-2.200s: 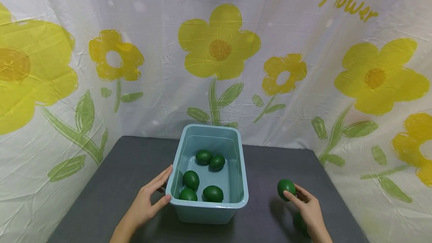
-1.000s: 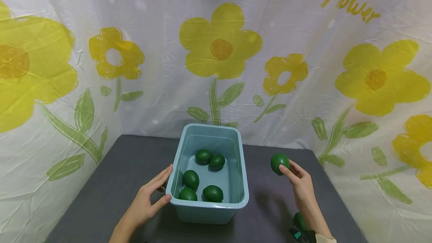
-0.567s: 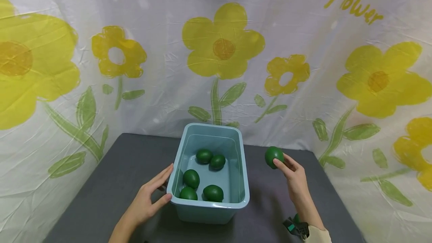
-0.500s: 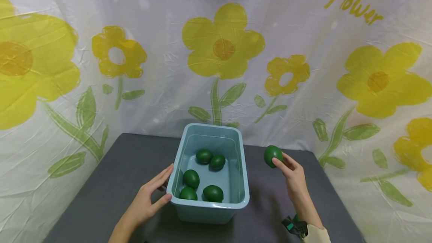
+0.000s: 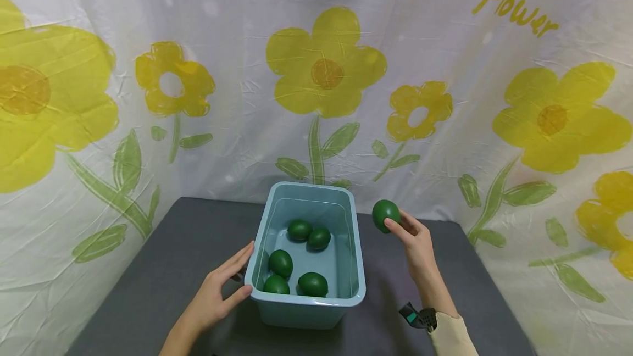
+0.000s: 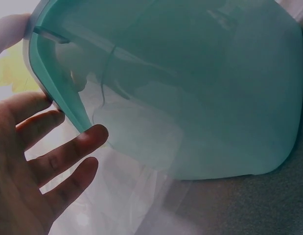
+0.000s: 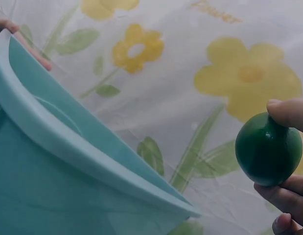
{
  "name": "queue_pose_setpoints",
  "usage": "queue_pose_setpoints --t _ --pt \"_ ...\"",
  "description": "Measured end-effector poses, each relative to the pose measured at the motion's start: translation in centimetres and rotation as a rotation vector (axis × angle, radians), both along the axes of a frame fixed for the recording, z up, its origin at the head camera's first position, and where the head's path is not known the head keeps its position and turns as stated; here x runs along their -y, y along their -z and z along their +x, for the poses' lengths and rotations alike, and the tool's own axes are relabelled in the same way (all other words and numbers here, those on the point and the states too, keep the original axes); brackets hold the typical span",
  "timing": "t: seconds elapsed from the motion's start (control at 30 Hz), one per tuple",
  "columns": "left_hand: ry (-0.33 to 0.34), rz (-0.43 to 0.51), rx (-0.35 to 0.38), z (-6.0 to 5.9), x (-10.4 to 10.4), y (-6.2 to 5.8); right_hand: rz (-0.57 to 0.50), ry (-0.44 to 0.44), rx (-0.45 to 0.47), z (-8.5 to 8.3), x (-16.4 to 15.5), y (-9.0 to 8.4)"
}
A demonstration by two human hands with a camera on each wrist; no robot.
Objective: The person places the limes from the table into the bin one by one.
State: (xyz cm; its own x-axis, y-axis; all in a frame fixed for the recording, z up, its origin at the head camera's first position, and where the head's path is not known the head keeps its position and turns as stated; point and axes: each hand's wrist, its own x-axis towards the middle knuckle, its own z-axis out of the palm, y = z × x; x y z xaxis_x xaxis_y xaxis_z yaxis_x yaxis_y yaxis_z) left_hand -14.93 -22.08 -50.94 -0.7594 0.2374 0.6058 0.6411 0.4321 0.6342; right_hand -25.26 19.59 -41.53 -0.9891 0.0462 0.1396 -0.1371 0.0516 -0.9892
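A dark green lime (image 5: 386, 216) is pinched between the thumb and fingers of my right hand (image 5: 414, 238), up in the air to the right of a light blue plastic bin (image 5: 301, 312). The right wrist view shows the held lime (image 7: 268, 149) with the thumb on top and fingers below, apart from the bin's rim (image 7: 107, 171). My left hand (image 5: 215, 293) rests at the bin's near left corner, thumb and fingertips at the rim, fingers (image 6: 73, 152) nearly straight along the outside. Inside the bin lie several limes (image 5: 312, 284), two at the far end, the others near the front.
The bin stands on a dark grey tabletop (image 5: 207, 229). Behind and on both sides hangs a white cloth (image 5: 237, 125) printed with yellow flowers. A dark strap (image 5: 419, 317) with a green patch sits on my right wrist, above a cream sleeve (image 5: 451, 337).
My right hand has raised the lime from the table's right side and carried it left toward the bin. Another lime near the right wrist has gone out of sight. The left hand stays put.
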Motion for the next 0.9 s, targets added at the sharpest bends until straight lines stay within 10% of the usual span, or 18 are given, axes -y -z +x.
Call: queue_pose_setpoints --t 0.9 --pt "0.017 0.012 0.027 -0.1 0.3 -0.4 0.339 -0.161 0.033 -2.2 3.3 -0.1"
